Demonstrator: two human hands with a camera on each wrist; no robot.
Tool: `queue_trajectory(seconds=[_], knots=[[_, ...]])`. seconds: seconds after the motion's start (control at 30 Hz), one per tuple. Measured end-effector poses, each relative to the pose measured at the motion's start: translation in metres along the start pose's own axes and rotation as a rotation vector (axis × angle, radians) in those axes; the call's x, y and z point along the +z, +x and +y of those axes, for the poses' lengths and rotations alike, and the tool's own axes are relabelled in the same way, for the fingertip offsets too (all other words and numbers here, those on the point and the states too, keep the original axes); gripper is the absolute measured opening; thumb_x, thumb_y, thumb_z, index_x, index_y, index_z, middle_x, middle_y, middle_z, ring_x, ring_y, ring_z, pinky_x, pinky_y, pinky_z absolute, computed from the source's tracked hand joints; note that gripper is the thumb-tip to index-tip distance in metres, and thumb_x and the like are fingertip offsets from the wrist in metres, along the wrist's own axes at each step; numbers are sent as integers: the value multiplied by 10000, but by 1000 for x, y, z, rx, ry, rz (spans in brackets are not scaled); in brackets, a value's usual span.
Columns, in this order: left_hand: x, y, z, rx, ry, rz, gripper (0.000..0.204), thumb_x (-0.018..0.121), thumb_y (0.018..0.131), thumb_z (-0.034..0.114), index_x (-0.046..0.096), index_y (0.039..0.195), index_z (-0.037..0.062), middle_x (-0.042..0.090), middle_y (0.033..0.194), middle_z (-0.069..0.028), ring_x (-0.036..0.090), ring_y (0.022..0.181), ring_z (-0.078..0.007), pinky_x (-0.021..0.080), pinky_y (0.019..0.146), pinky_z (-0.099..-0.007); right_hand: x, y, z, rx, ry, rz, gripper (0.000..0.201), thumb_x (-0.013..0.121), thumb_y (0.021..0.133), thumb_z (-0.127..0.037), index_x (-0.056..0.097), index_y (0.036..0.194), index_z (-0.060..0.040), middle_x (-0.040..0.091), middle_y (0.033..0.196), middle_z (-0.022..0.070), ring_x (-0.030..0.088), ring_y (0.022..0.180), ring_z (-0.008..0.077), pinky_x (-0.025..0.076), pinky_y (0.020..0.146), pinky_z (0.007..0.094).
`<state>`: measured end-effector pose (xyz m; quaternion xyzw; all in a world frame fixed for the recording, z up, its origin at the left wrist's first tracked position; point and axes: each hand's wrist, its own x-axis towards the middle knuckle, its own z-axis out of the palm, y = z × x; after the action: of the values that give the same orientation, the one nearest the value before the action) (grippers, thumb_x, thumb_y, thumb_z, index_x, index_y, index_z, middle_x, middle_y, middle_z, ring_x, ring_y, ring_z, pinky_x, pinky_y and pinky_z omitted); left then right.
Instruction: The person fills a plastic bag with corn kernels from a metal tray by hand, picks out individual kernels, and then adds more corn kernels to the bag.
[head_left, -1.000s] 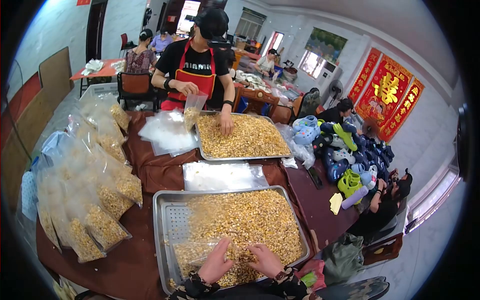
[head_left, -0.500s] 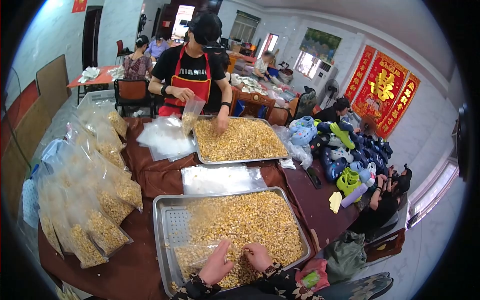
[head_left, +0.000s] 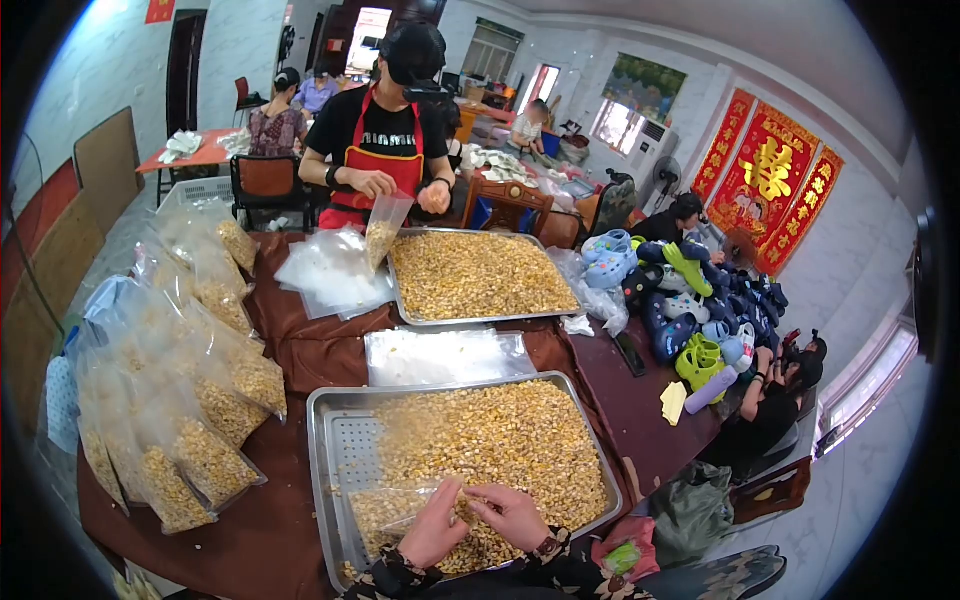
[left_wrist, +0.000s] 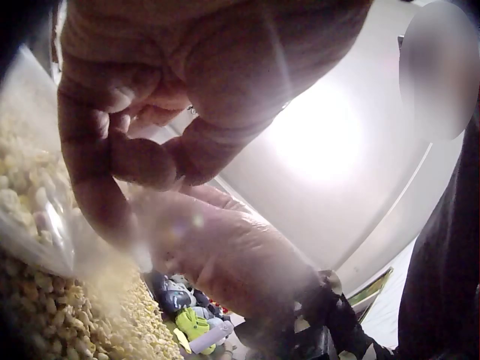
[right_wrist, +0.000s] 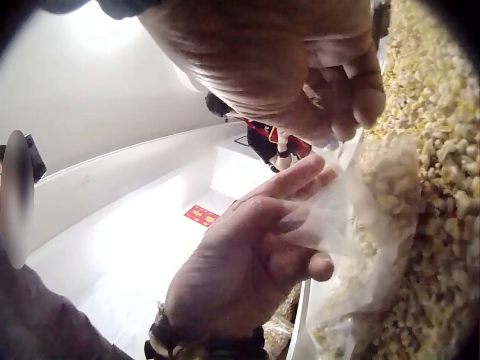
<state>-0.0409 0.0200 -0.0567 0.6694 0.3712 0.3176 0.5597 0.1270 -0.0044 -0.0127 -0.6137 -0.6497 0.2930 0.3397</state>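
Note:
In the head view, a clear bag (head_left: 385, 508) partly filled with yellow kernels lies at the near left of a metal tray (head_left: 316, 450). My left hand (head_left: 436, 528) grips the bag's mouth, and the film stretches over its fingers in the right wrist view. Close against it, my right hand (head_left: 512, 518) has its fingers curled round kernels at the bag's opening; the palm hides most of what it holds. Loose kernels (head_left: 500, 430) fill the tray's middle and right. The left wrist view shows both hands (left_wrist: 217, 67) nearly touching.
Filled bags (head_left: 190, 400) stand heaped at the left. Beyond my tray lie flat empty bags (head_left: 450, 357) and a second kernel tray (head_left: 480, 275), where a person in a red apron (head_left: 385, 160) holds a bag. Shoes (head_left: 690, 310) are piled at the right.
My right hand has gone down into the kernels, then come up and left to the bag's mouth. My left hand has stayed on the bag. The other person's hand has lifted from their tray.

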Motion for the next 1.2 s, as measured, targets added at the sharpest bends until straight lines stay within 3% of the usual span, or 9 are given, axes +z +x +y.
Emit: queue_trajectory(seconds=[0.07, 0.17, 0.37, 0.47, 0.53, 0.77, 1.07, 1.13, 1.2], knots=[[0, 0, 0, 3, -3, 3, 675, 571, 809, 125, 310, 1406, -50, 314, 1455, -287, 301, 1372, -393, 310, 1103, -387, -5, 2, -5, 33, -29, -15, 292, 674, 866, -171, 664, 1148, -95, 662, 919, 99, 622, 733, 170, 505, 676, 276], [2, 0, -4, 7, -20, 5, 673, 571, 811, 124, 308, 1406, -49, 310, 1457, -288, 299, 1373, -394, 313, 1100, -387, -13, 4, 13, 220, -47, -55, 332, 666, 868, -205, 624, 1179, -99, 640, 1034, 119, 635, 830, 260, 512, 743, 340], [-1, 0, 2, -18, 5, -11, 671, 565, 813, 123, 306, 1408, -50, 308, 1457, -290, 296, 1373, -397, 313, 1099, -388, 4, -11, 78, -51, -555, -213, 552, 684, 834, -263, 483, 1335, -146, 523, 1214, 140, 569, 1052, 308, 485, 844, 400], [2, 1, -4, 1, -9, -9, 669, 561, 815, 126, 305, 1408, -49, 310, 1456, -291, 295, 1374, -397, 312, 1099, -388, 7, -10, 55, -1, -552, -212, 562, 696, 812, -252, 487, 1323, -143, 523, 1196, 144, 564, 1045, 328, 482, 849, 403], [2, 1, -5, 15, -15, -1, 668, 560, 816, 128, 305, 1408, -48, 311, 1455, -291, 294, 1374, -397, 311, 1099, -388, 6, -8, 48, 154, -393, -230, 513, 689, 812, -215, 510, 1286, -135, 538, 1149, 135, 572, 1010, 328, 481, 839, 403], [-1, 0, 0, 0, 16, -11, 672, 560, 812, 125, 304, 1408, -49, 311, 1454, -292, 303, 1368, -398, 310, 1099, -390, 13, -8, 78, 78, -256, -36, 285, 665, 827, -161, 619, 1096, -81, 597, 981, 130, 591, 929, 332, 483, 794, 406], [2, 0, -2, -10, 8, 0, 666, 561, 813, 127, 311, 1407, -44, 314, 1452, -293, 313, 1363, -400, 318, 1095, -393, -1, -1, 19, 148, -89, 34, 236, 688, 846, -176, 647, 1034, -40, 615, 925, 139, 604, 779, 300, 495, 693, 333], [2, 0, -4, -19, -7, 3, 667, 563, 814, 128, 311, 1407, -42, 316, 1451, -294, 315, 1362, -400, 320, 1094, -394, 5, -1, 16, 8, -5, 52, 227, 693, 848, -154, 659, 1046, -48, 619, 888, 76, 564, 693, 162, 467, 635, 282], [2, 0, -6, 14, -25, 9, 671, 568, 813, 131, 311, 1408, -44, 320, 1448, -295, 316, 1363, -398, 321, 1094, -392, 6, -2, 7, -7, -15, 33, 226, 688, 857, -156, 657, 1054, -50, 629, 902, 72, 572, 706, 150, 470, 645, 278]])
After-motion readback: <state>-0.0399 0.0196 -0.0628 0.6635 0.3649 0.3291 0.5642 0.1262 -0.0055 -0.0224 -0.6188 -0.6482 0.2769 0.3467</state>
